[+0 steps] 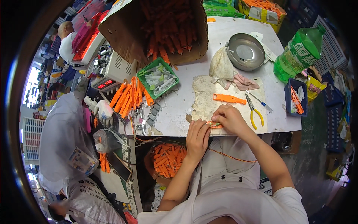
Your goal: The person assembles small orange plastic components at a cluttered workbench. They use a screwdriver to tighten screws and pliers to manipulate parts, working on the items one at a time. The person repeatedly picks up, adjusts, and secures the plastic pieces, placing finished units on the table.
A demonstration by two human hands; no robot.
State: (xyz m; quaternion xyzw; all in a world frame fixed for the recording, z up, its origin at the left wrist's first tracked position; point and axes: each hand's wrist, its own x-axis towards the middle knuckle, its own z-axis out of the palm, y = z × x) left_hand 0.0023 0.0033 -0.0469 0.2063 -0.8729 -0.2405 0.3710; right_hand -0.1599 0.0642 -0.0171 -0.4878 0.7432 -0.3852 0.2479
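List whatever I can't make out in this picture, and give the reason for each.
All in the head view:
- Parts of the small orange piece: covered by the left hand and right hand.
- Top of the cardboard box: cut off by the upper edge.
- Floor of the green tray: mostly hidden by clear pieces.

A metal bowl is set beside a crumpled cloth on the white table; a green bottle is seen rightward.

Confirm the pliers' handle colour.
Yellow handles, with the head view showing them best.
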